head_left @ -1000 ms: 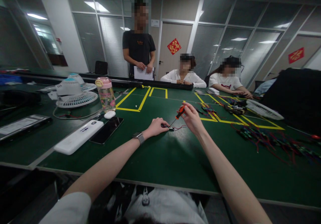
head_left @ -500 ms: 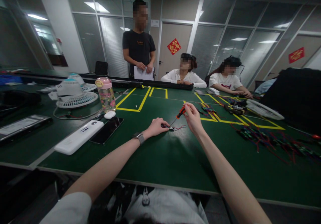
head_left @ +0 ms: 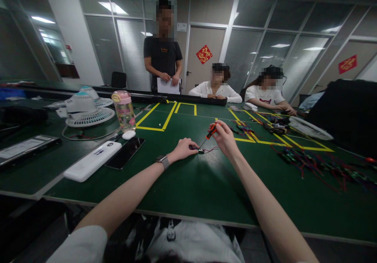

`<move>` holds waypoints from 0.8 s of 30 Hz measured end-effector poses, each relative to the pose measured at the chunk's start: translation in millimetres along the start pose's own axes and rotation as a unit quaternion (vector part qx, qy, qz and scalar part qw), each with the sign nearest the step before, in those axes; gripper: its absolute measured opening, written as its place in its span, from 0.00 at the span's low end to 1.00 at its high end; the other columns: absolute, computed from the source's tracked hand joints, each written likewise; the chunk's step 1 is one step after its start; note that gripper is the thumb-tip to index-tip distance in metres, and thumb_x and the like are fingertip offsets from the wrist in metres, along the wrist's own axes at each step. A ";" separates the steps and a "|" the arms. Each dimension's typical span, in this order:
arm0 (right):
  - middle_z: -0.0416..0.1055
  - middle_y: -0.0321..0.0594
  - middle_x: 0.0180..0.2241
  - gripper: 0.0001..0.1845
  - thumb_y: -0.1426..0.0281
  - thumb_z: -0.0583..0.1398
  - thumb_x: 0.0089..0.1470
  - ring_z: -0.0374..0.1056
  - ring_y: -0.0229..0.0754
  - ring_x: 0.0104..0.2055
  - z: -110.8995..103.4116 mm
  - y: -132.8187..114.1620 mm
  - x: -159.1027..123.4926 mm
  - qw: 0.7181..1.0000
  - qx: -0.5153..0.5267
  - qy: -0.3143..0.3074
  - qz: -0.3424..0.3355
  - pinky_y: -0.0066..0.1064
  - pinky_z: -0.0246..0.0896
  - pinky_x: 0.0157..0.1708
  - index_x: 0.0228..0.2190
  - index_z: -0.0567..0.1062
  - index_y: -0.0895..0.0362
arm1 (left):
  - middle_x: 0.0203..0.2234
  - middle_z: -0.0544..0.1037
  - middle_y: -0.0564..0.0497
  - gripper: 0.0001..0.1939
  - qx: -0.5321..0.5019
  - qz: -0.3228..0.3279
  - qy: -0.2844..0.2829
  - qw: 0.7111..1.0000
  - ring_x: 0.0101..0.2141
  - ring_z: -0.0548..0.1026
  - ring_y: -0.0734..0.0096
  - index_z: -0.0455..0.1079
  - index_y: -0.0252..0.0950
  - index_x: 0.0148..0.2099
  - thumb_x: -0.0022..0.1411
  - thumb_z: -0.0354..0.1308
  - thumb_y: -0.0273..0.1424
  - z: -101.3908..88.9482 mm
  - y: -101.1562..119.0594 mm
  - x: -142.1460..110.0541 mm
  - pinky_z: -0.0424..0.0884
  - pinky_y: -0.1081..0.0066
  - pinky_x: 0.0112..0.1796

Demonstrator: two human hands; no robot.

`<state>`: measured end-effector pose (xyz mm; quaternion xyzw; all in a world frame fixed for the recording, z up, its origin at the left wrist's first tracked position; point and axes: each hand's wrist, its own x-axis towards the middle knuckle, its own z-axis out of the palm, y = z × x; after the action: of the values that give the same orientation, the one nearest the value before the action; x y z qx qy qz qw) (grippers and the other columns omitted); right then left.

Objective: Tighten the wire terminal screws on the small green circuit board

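My right hand point(head_left: 223, 136) grips an orange and black screwdriver point(head_left: 211, 132) by its handle. The thin shaft slants down and left, its tip at a small circuit board point(head_left: 201, 151) on the green table; whether it touches a screw is too small to tell. Pressed against the board's left side is my left hand point(head_left: 185, 149), its fingers closed on it and covering part of it. Thin red and dark wires point(head_left: 210, 149) trail from the board to the right, under the screwdriver. A watch point(head_left: 163, 160) is on my left wrist.
Left of my hands lie a black phone point(head_left: 126, 153), a white power bank point(head_left: 93, 160) and a pink-lidded bottle point(head_left: 123, 111), with fans point(head_left: 88, 111) behind. Wired circuit boards point(head_left: 318, 164) lie in a heap at right. Yellow tape point(head_left: 150, 129) marks the table. Three people are across it.
The screwdriver has shifted slightly left and stands a little steeper, with my right fingers spread differently on the handle. My left hand stays at the board. The standing person's head has turned.
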<state>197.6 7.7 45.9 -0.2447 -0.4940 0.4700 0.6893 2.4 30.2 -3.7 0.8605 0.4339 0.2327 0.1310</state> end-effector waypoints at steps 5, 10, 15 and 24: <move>0.74 0.32 0.29 0.15 0.60 0.73 0.40 0.71 0.38 0.34 -0.4 -1.4 0.5 0.999 0.025 0.000 0.029 0.38 0.70 0.44 0.31 0.78 0.49 | 0.34 0.77 0.50 0.11 0.003 0.002 -0.001 1.000 0.40 0.72 0.63 0.80 0.44 0.45 0.62 0.63 0.39 -1.6 0.9 -1.1 0.63 0.67 0.43; 0.77 0.34 0.34 0.21 0.55 0.69 0.46 0.74 0.41 0.38 2.4 -3.7 -1.6 0.998 0.010 -0.027 0.048 0.42 0.69 0.47 0.42 0.76 0.45 | 0.35 0.77 0.50 0.11 0.001 0.000 -0.004 1.000 0.41 0.72 0.63 0.80 0.44 0.45 0.62 0.63 0.40 -2.7 1.7 -1.4 0.63 0.66 0.44; 0.78 0.35 0.34 0.17 0.53 0.68 0.47 0.74 0.43 0.41 5.9 -3.9 -2.3 0.999 -0.009 -0.036 0.023 0.42 0.67 0.49 0.36 0.75 0.47 | 0.34 0.76 0.50 0.11 0.001 -0.004 -0.004 1.000 0.40 0.72 0.63 0.80 0.43 0.45 0.61 0.63 0.39 -2.8 3.1 -1.3 0.63 0.67 0.43; 0.72 0.33 0.31 0.13 0.56 0.68 0.47 0.69 0.39 0.35 1.0 -2.5 -1.0 0.999 -0.027 -0.021 0.000 0.37 0.68 0.44 0.33 0.78 0.48 | 0.33 0.76 0.50 0.11 -0.009 -0.001 0.001 1.000 0.39 0.72 0.64 0.80 0.43 0.45 0.62 0.63 0.38 -2.7 2.8 -1.7 0.63 0.68 0.42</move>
<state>197.6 5.6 47.9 -0.2535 -0.5204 0.4618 0.6721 2.0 27.3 -0.7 0.8585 0.4332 0.2368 0.1385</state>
